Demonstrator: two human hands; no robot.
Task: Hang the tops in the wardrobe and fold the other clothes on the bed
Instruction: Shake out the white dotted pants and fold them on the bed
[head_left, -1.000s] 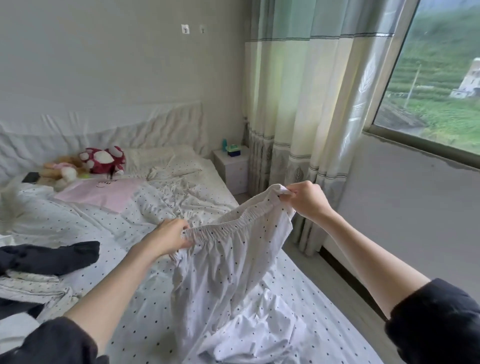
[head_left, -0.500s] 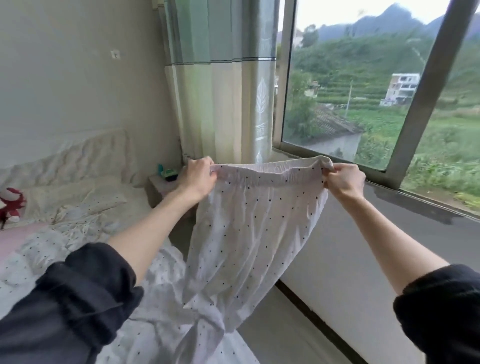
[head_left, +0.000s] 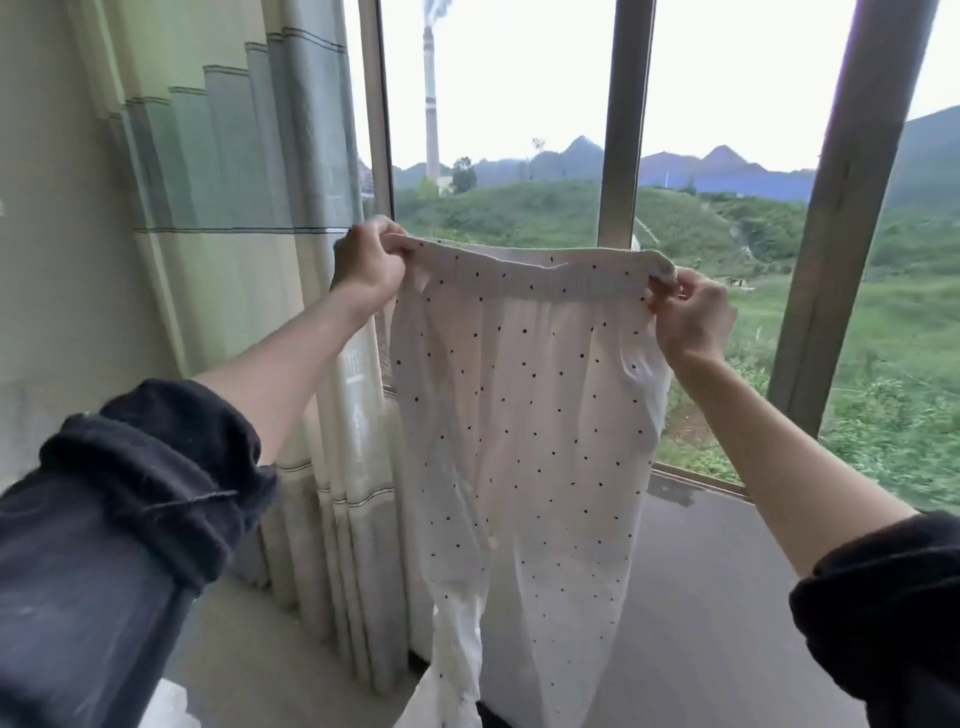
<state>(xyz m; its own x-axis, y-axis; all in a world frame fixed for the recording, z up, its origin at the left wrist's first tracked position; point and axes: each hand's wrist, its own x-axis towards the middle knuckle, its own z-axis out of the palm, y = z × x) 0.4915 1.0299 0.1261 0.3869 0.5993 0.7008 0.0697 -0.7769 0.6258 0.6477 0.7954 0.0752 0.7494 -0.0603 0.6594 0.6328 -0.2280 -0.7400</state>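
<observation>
- Holding up a white polka-dot garment (head_left: 524, 415) by its elastic waistband (head_left: 535, 270), stretched flat between both hands in front of the window (head_left: 727, 260).
- Left hand (head_left: 366, 260) at the left end of the waistband, fingers (head_left: 382, 236) curled over the top edge and pinching the fabric.
- Right hand (head_left: 693, 319) at the right end, fingers (head_left: 670, 283) bunched tight round the corner of the waistband, thumb side toward the camera.
- Waistband close to level between the two sets of fingers, right end a touch lower.
- Below the fingers, two legs of cloth hanging straight down, so trousers; lower ends running out of view at the bottom edge.
- Left of the left fingers, a striped green and cream curtain (head_left: 234, 208) hanging in folds, just behind the left forearm.
- Beyond the fingers, through the glass: green hillsides, a tall chimney (head_left: 431, 114), distant peaks.
- Under the right fingers, a dark window sill (head_left: 717, 597), partly behind the hanging cloth.
- Both forearms bare, dark sleeves (head_left: 145, 499) pushed up near the elbows.
</observation>
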